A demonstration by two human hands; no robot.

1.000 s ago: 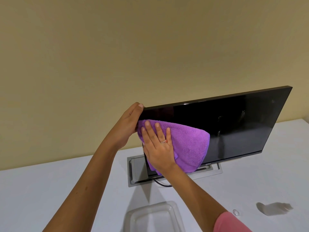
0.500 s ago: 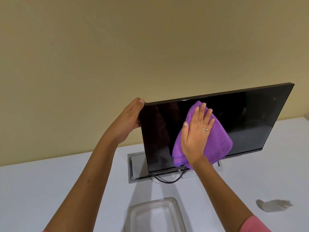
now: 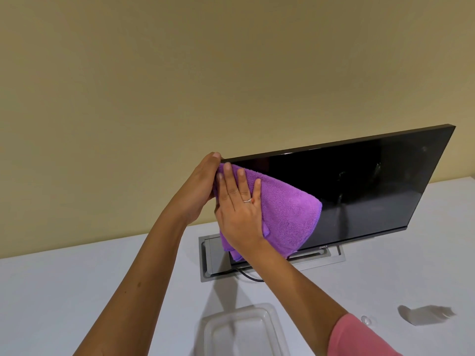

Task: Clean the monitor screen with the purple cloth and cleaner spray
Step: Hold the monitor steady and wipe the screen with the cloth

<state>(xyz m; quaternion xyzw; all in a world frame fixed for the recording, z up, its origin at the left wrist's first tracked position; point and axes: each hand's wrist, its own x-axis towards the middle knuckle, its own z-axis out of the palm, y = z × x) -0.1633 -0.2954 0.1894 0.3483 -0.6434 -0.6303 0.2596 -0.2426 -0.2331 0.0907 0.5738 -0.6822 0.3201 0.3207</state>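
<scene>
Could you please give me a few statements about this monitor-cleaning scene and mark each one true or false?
1. The right hand presses the cloth flat against the monitor. True.
2. The left hand holds a spray bottle. False: it grips the monitor's top left corner.
3. The cloth covers the screen's right half. False: it lies on the left part.
4. A clear container sits on the table near the person. True.
5. The screen is lit. False: it is dark.

A white table [image 3: 77, 291] carries the monitor's grey stand [image 3: 334, 259]; nearer than the stand sits a clear plastic container [image 3: 244, 330], a black cable [image 3: 250, 277] between them.
</scene>
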